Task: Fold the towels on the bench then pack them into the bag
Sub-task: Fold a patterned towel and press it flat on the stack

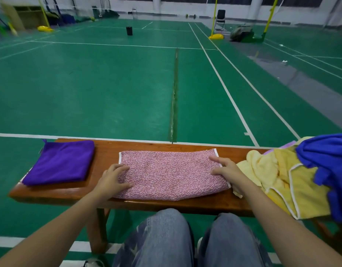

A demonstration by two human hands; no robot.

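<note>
Pink speckled towel (166,174): you are pressing it with left hand (113,178) and right hand (227,170), fingers (122,168) nearly straight; one folded purple towel (60,162) is lying leftward; crumpled yellow-blue heap (281,170), uncountable.

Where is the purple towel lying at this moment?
In the head view, the purple towel lies folded on the left end of the bench, to the left of the pink patterned towel and not touching it.

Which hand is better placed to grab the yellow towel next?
Right, likely. The right hand rests on the right end of the pink towel, next to the yellow towel; the left hand sits at the far end, by the purple towel.
</note>
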